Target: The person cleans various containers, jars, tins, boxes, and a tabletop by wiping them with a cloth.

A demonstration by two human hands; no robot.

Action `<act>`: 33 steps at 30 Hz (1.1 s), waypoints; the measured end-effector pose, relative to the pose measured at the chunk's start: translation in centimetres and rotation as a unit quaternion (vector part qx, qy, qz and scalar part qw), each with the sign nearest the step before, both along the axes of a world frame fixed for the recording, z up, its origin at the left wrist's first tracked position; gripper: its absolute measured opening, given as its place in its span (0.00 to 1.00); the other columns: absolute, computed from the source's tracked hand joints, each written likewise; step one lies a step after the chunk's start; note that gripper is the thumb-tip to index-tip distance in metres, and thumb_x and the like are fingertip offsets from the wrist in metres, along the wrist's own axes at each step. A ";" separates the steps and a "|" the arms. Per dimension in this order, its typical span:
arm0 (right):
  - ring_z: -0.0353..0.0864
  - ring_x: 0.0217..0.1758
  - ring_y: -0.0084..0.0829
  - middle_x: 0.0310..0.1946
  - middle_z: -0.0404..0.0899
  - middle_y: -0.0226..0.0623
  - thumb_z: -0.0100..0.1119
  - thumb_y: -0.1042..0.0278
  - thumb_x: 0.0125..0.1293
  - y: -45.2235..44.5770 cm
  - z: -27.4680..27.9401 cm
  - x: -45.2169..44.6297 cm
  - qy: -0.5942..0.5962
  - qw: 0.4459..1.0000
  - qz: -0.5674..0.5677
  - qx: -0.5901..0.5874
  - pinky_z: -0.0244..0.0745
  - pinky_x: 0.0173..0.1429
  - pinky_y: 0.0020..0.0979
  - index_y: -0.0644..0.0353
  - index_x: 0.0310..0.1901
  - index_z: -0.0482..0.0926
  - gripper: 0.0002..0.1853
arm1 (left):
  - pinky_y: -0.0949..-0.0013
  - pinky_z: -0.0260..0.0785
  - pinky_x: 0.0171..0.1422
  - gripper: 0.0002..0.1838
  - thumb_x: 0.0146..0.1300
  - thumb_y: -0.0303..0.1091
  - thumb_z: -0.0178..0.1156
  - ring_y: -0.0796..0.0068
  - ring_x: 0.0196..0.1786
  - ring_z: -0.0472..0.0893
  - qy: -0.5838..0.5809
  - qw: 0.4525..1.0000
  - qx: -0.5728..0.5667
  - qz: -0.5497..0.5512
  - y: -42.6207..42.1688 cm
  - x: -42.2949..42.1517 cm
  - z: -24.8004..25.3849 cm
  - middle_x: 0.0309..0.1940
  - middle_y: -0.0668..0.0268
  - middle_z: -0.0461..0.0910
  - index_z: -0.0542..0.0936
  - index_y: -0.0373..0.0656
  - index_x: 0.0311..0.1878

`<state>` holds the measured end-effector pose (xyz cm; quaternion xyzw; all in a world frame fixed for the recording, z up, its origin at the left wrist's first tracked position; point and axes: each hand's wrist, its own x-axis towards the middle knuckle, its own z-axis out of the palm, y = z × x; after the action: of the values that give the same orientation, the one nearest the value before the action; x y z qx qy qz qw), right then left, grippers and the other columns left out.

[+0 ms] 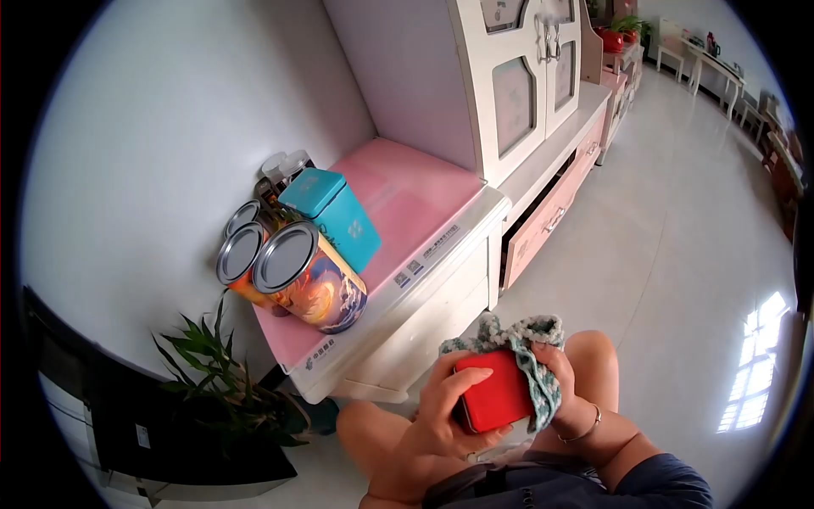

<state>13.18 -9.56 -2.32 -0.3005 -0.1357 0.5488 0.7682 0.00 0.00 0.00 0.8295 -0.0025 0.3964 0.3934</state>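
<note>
Two bare hands, one pair, raised over the lap: the left hand is gripping a red box, its thumb lying across the top and its other fingers curling around the near side; the right hand is bending inward, fingers closing on a knitted cloth against the box's right side.

Cabinet, white, one: standing far beyond the fingers, two glazed doors showing.

Low cabinet, pink-topped, one: standing ahead and to the left of the fingers.

Drawer, pink-fronted, one: hanging open beyond the fingers.

Plant, leafy, one: spreading well to the left of the fingers.

Cans, metal-lidded, three: clustering on the pink top, beyond the left fingers.

Teal tin, one: standing just behind the front can.

Knitted cloth, green and white, one: bunching between the right fingers and the box.

Red box, one: resting in the left fingers' grasp.

Bracelet, one: encircling the right wrist, behind the fingers.
</note>
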 end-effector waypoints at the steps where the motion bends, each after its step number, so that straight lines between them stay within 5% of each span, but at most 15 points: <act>1: 0.75 0.44 0.31 0.42 0.75 0.41 0.43 0.61 0.60 0.2 -0.4 -0.2 0.001 1.000 -0.030 -0.010 0.70 0.51 0.30 0.66 0.50 0.67 0.20 | 0.62 0.68 0.44 0.34 0.40 0.38 0.70 0.56 0.43 0.73 -0.019 1.000 -0.016 0.010 0.2 0.2 -0.4 0.45 0.46 0.68 0.67 0.38 0.51; 5: 0.71 0.50 0.30 0.47 0.72 0.40 0.39 0.60 0.66 -0.1 -1.6 -0.9 0.054 0.997 -0.017 0.048 0.66 0.55 0.30 0.65 0.53 0.65 0.19 | 0.63 0.68 0.43 0.32 0.39 0.38 0.70 0.56 0.42 0.72 -0.057 0.997 -0.043 0.025 0.0 0.1 0.0 0.42 0.47 0.68 0.67 0.37 0.48; 6: 0.69 0.53 0.29 0.51 0.69 0.38 0.36 0.58 0.68 -0.3 -2.0 -0.8 -0.142 0.988 -0.028 0.060 0.63 0.58 0.29 0.63 0.56 0.63 0.21 | 0.63 0.66 0.46 0.32 0.40 0.38 0.69 0.58 0.43 0.71 -0.069 0.995 -0.058 0.030 0.0 0.2 0.0 0.42 0.48 0.68 0.67 0.36 0.48; 9: 0.67 0.55 0.27 0.52 0.68 0.36 0.38 0.56 0.68 -0.6 -2.3 -1.5 -0.134 0.991 0.007 -0.003 0.63 0.57 0.28 0.61 0.57 0.61 0.22 | 0.64 0.63 0.49 0.33 0.40 0.38 0.69 0.61 0.44 0.70 -0.124 0.978 -0.164 0.040 0.1 -0.2 0.3 0.42 0.49 0.67 0.65 0.36 0.49; 11: 0.68 0.53 0.26 0.51 0.69 0.35 0.40 0.56 0.67 -0.6 -2.2 -1.5 -0.396 0.917 -0.034 0.029 0.64 0.56 0.27 0.61 0.56 0.62 0.22 | 0.65 0.63 0.48 0.33 0.41 0.38 0.68 0.62 0.43 0.70 -0.138 0.974 -0.174 0.041 0.5 -0.3 1.5 0.42 0.50 0.67 0.65 0.36 0.49; 13: 0.70 0.52 0.25 0.49 0.70 0.34 0.40 0.55 0.67 -0.2 -2.1 -1.7 -0.118 0.993 0.013 -0.019 0.65 0.55 0.26 0.61 0.56 0.63 0.22 | 0.65 0.64 0.47 0.34 0.41 0.39 0.69 0.62 0.43 0.71 -0.165 0.972 -0.164 0.008 0.8 0.3 2.4 0.41 0.49 0.67 0.65 0.36 0.49; 17: 0.71 0.52 0.29 0.52 0.69 0.35 0.36 0.58 0.69 0.5 -2.4 -2.0 0.053 0.998 0.036 -0.023 0.66 0.56 0.30 0.60 0.57 0.62 0.20 | 0.65 0.66 0.46 0.35 0.40 0.40 0.70 0.61 0.43 0.71 -0.154 0.988 0.012 0.008 1.3 1.1 3.6 0.41 0.48 0.67 0.65 0.37 0.49; 19: 0.69 0.54 0.29 0.54 0.67 0.34 0.38 0.57 0.68 1.4 -4.0 -1.4 0.007 0.994 0.095 0.052 0.67 0.57 0.32 0.56 0.58 0.61 0.20 | 0.64 0.67 0.45 0.34 0.40 0.41 0.70 0.59 0.44 0.72 -0.152 0.988 0.010 -0.015 0.9 1.4 4.3 0.42 0.46 0.66 0.65 0.38 0.49; 23: 0.69 0.54 0.30 0.53 0.67 0.36 0.39 0.55 0.67 0.3 -2.9 -0.9 -0.057 0.997 0.050 -0.010 0.66 0.57 0.33 0.57 0.57 0.62 0.21 | 0.64 0.68 0.45 0.35 0.40 0.42 0.70 0.58 0.44 0.72 -0.173 0.984 0.030 -0.033 1.0 1.6 4.3 0.44 0.45 0.65 0.63 0.40 0.50; 33: 0.66 0.57 0.33 0.55 0.65 0.38 0.41 0.48 0.63 1.8 -3.4 -0.6 -0.021 0.997 -0.073 0.033 0.61 0.60 0.36 0.58 0.58 0.61 0.27 | 0.60 0.64 0.52 0.39 0.46 0.42 0.68 0.54 0.52 0.68 -0.181 0.976 -0.072 -0.101 2.6 1.5 2.6 0.51 0.44 0.61 0.59 0.39 0.58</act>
<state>12.58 -7.73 -5.71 -0.2961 -0.1475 0.4800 0.8125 1.49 2.60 2.61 0.7092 -0.1291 0.4973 0.4827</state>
